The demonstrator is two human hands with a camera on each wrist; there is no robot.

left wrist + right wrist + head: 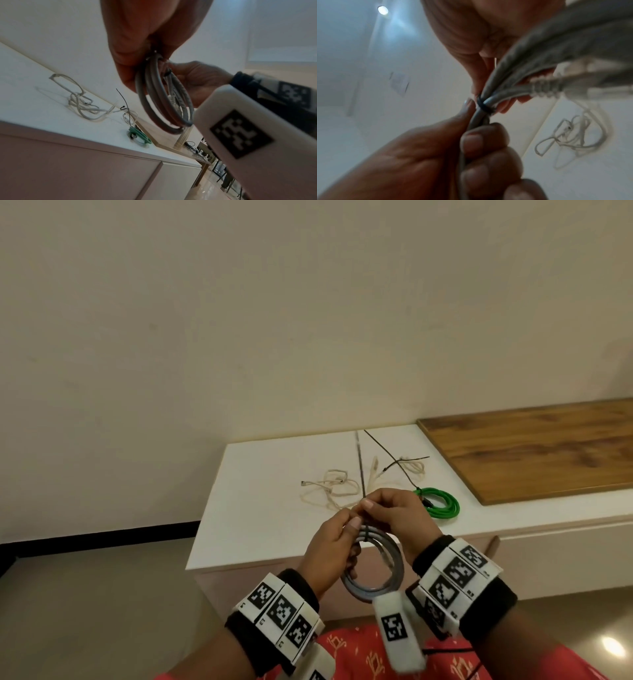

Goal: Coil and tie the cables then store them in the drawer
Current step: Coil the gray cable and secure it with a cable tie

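A grey cable coil (pixel 376 571) hangs between both hands, in front of the white cabinet top (pixel 260 508). My left hand (pixel 349 529) grips the coil's upper left part, fingers curled round the strands (pixel 471 148). A thin black tie (pixel 483 106) is wrapped round the bundled strands. My right hand (pixel 371 508) pinches the coil at that tie, and the tie's tail (pixel 360 467) sticks up from between the hands. The left wrist view shows the grey coil (pixel 163 101) dangling under my left hand (pixel 137 47), with the right hand (pixel 197 81) behind it.
On the cabinet top lie a loose white cable (pixel 329 489), a second white cable (pixel 412 467), spare black ties (pixel 394 460) and a tied green coil (pixel 440 503). A wooden board (pixel 541 446) covers the right part. The cabinet fronts (pixel 85 169) below are closed.
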